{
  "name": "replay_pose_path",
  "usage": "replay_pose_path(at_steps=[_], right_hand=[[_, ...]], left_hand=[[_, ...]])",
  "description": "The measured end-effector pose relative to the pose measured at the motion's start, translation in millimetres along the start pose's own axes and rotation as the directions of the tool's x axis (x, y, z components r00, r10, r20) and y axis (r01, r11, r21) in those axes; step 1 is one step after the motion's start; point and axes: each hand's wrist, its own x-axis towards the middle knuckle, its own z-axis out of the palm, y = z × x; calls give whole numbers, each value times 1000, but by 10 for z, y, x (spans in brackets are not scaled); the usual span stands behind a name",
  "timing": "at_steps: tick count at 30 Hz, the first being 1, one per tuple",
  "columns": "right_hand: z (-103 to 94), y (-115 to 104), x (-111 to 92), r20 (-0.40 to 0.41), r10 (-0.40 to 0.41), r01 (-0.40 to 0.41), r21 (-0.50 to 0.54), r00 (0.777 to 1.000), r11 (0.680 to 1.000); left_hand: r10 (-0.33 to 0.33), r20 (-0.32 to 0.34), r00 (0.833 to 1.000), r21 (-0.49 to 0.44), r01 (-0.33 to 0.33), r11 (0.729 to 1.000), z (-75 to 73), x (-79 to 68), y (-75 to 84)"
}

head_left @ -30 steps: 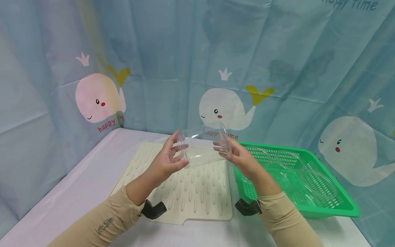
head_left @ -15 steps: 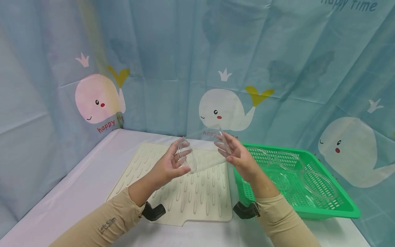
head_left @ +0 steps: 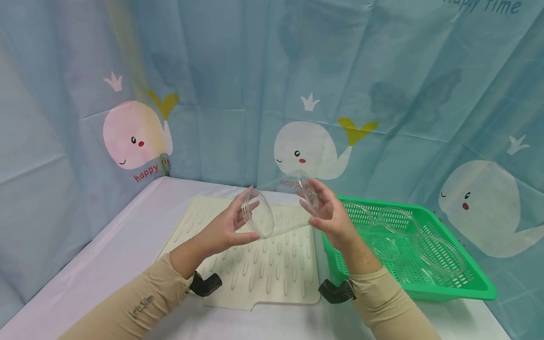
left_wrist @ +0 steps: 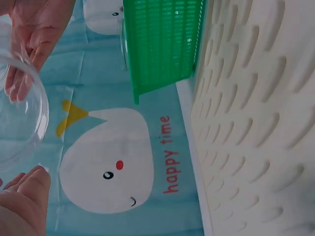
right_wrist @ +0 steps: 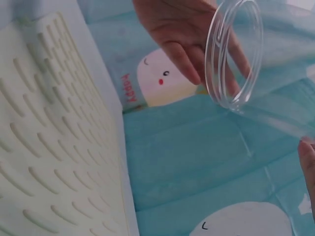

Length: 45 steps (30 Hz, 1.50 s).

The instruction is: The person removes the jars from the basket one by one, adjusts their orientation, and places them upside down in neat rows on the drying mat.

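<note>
I see 2 clear dishes held in the air over the mat (head_left: 255, 255) — the left dish (head_left: 258, 213) gripped by my left hand (head_left: 227, 226), the right dish (head_left: 309, 192) pinched by my right hand (head_left: 333, 219) — open faces tilted toward each other, apart.

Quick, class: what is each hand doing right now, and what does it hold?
Left hand: grips a clear round dish by its rim, above the mat.
Right hand: grips a second clear dish, tilted on edge.
</note>
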Motion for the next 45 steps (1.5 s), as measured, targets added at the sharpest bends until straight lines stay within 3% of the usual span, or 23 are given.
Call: replay_pose_path(at_steps=[4,8,12,18,26,32,34,38,43,45], right_hand=[[13,-12,6,6,-47,47,-7,999,999],[17,-17,5,-27,-44,43,-43,999,998],[18,-22,3,-86,-1,-7,-88,996,996],[10,-19,-6,-138,64,-81,-123,988,989],[2,-1,-5,-130,74,-93,-149,989,984],[9,-10,1,-134,82,-103,-161,988,982],[13,-12,4,-133,80,-102,-163,988,981],[18,-13,3,-132,82,-104,-163,988,981],[26,-25,0,-133,88,-110,-172,987,979],[28,-29,0,-137,89,-113,-182,987,977]], left_hand=[[9,18,1000,153,-12,988,-109,-18,32],[-5,-3,1000,329,6,944,-254,-56,47],[-64,-71,995,491,91,866,-421,-97,20],[-116,-98,988,682,152,715,-702,-158,-145],[-249,-94,964,766,229,601,-996,-291,-433],[-276,-92,957,851,219,477,-1176,-401,-618],[-277,-95,956,866,217,451,-1241,-434,-679],[-291,-106,951,870,230,436,-1359,-492,-786],[-348,-127,929,868,274,415,-1457,-533,-891],[-373,-134,918,855,297,425,-1476,-537,-926]])
